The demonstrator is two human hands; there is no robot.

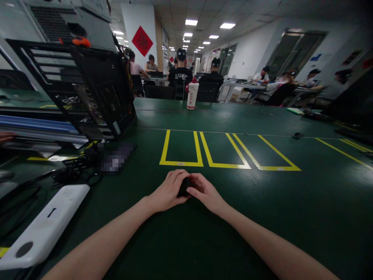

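Note:
A small black object (183, 187) is held between my two hands over the green table (186, 241), just below the yellow tape outlines (181, 163). My left hand (170, 190) wraps around its left side and top, with the thumb underneath. From the right, my right hand (206, 192) closes its fingers on the same object. Most of it is hidden by the fingers, so its kind cannot be made out.
An open black computer case (96, 85) stands at the back left, near cables and a white power strip (46, 225). A white bottle (192, 94) is at the far edge. A small black ring-like item (297, 135) lies right. Several people sit beyond.

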